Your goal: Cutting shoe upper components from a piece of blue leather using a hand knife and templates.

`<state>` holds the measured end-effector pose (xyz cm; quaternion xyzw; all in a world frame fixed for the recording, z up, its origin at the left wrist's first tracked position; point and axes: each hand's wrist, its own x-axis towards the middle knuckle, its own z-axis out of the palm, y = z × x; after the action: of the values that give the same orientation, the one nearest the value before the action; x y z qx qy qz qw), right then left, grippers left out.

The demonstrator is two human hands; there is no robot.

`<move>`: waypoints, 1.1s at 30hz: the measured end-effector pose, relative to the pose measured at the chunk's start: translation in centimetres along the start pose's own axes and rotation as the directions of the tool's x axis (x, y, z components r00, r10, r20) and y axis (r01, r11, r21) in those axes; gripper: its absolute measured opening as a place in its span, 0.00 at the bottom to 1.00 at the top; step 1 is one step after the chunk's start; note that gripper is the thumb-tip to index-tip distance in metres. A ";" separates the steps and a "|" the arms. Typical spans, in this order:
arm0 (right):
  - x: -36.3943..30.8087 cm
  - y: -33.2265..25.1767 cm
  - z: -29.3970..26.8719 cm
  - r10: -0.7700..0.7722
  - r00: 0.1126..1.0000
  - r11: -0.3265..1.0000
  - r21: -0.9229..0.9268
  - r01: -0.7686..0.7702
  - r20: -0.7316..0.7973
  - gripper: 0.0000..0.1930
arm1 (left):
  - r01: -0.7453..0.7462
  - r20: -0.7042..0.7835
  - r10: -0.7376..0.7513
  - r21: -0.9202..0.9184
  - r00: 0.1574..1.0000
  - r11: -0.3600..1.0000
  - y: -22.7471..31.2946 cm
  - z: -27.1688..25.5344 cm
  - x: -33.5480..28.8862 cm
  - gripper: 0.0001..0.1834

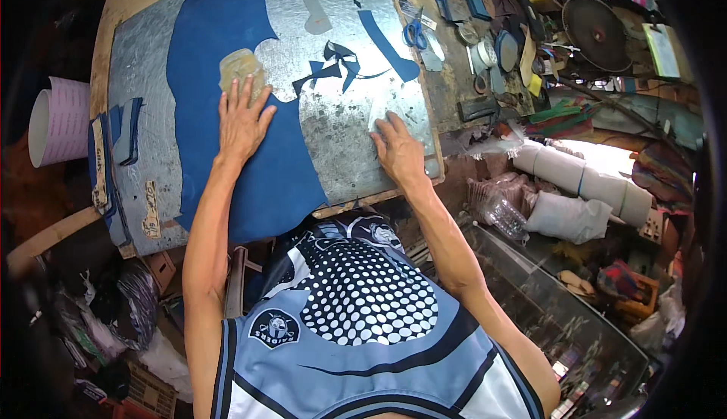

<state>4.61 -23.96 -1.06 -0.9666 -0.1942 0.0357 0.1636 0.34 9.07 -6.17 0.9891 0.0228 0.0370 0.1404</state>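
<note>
Left hand (244, 125), fingers spread, touches tan piece (239, 64) atop blue sheet (227, 165).
Right of the sheet: right hand (400, 152), fingers apart.

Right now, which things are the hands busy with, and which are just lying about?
Seem to be in use:
- yellowish flat piece, under the left hand
- big blue sheet, beneath that piece
- metal tabletop, under the right hand

Seem to be just lying about:
- blue-handled scissors
- pinkish roll, far left
- white roll, right
</note>
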 end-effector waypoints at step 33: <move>34.8 -7.4 5.4 0.020 0.944 0.979 -0.198 0.048 0.330 0.30 | 0.553 0.037 -0.552 -0.062 0.833 0.831 9.1 -2.8 -19.1 0.33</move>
<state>33.32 -2.43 -3.92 -0.9571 -0.2284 0.1761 0.0295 -18.56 0.02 -2.24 0.9351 0.3051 -0.0128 0.1800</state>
